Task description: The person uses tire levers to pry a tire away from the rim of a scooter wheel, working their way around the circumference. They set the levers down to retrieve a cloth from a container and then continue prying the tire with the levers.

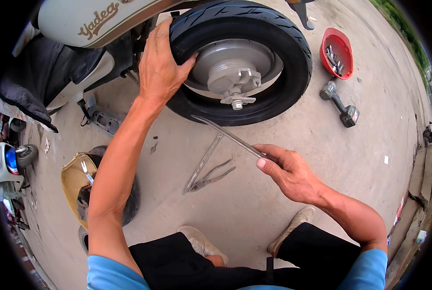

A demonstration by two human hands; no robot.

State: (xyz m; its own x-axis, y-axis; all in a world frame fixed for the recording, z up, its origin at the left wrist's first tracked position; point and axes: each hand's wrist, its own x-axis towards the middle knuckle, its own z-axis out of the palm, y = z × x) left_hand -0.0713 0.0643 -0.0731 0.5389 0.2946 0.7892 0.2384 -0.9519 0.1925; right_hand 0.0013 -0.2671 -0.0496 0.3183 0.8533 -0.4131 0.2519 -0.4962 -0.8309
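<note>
A black tyre (293,43) with a grey hub (230,75) at its centre is on the scooter (90,21) ahead of me. My left hand (160,67) grips the tyre's left side, with the thumb over the inner edge and the fingers along the tread. Held in my right hand (295,176) is a long metal tyre lever (228,134). Its far tip reaches the lower edge of the tyre; whether it touches the rubber I cannot tell. On the ground between my hands lie a second flat metal bar (205,160) and pliers (211,181).
A red bowl-shaped container (348,48) with metal sockets stands at the right, near a cordless power tool (340,104). By my left forearm is a yellowish open container (70,181) with tools. Another scooter (6,164) stands at the far left. A kerb (416,186) runs along the right.
</note>
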